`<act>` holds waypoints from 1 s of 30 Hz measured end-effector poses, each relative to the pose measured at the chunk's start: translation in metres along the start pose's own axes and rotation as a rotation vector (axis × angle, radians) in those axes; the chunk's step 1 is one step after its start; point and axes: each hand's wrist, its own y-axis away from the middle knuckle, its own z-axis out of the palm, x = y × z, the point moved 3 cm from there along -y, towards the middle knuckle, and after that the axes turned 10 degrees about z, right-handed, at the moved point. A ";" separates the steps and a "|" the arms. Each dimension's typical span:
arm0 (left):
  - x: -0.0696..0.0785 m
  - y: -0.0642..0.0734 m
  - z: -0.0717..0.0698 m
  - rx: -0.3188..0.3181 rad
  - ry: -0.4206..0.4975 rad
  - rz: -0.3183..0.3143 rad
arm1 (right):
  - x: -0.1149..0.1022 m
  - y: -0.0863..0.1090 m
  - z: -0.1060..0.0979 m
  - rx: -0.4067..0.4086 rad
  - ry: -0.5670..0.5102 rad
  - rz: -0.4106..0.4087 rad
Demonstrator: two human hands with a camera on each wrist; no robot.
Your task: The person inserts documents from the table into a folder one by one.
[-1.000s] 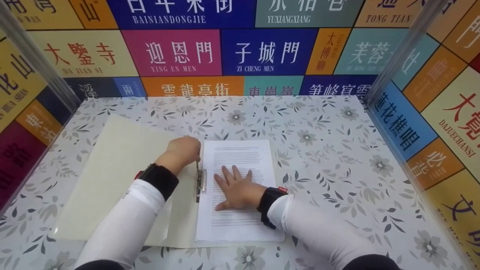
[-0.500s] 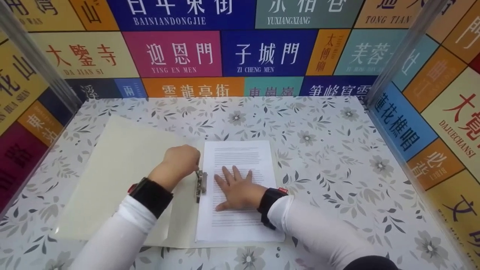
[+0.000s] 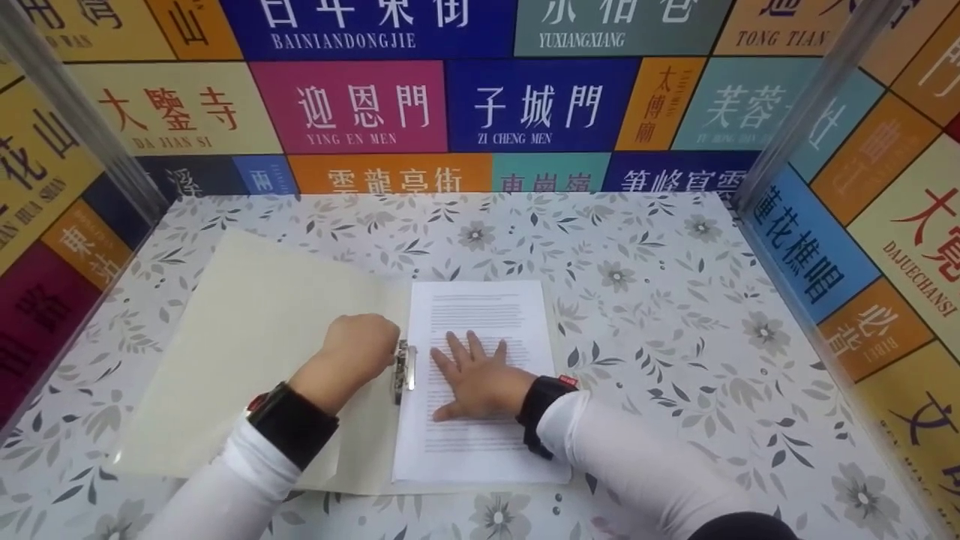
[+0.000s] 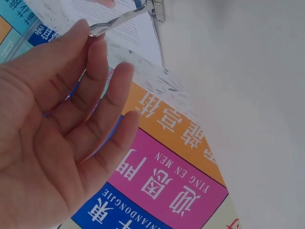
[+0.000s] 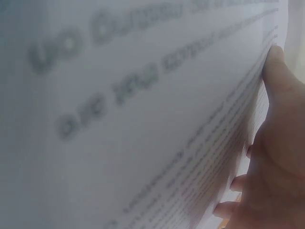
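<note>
An open cream file folder [image 3: 240, 330] lies on the table, its cover spread to the left. Printed sheets [image 3: 487, 454] are stacked on its right side, beside a metal lever clip [image 3: 405, 371] along the spine. My left hand [image 3: 358, 346] is at the clip's upper end. In the left wrist view its thumb and index finger pinch the tip of the clip's shiny lever [image 4: 124, 19], while the other fingers are loosely bent. My right hand [image 3: 480, 384] lies flat on the sheets with fingers spread. The right wrist view shows its thumb [image 5: 276, 71] against the printed page.
Floral-patterned cloth covers the tabletop [image 3: 660, 345]. Panels with colourful lettered signs [image 3: 349, 105] enclose the back and both sides. Clear posts [image 3: 810, 97] stand at the back corners. A black band [image 3: 294, 424] is strapped round each wrist.
My left hand has come down along the spine toward me, lowering the clip's lever from a more upright position. The right hand stays in place on the sheets.
</note>
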 end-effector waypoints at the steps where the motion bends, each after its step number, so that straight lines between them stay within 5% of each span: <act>1: 0.000 0.001 0.001 0.001 0.008 0.001 | 0.000 0.000 0.000 0.000 0.002 -0.001; 12: -0.019 0.003 0.007 0.018 0.254 0.038 | 0.000 0.002 0.001 0.005 0.006 -0.007; 23: -0.025 -0.009 0.006 -0.163 0.261 0.061 | 0.001 0.005 0.000 0.019 -0.001 -0.019; 30: -0.026 -0.011 0.011 -0.167 0.244 0.064 | 0.001 0.003 0.000 0.021 0.002 -0.024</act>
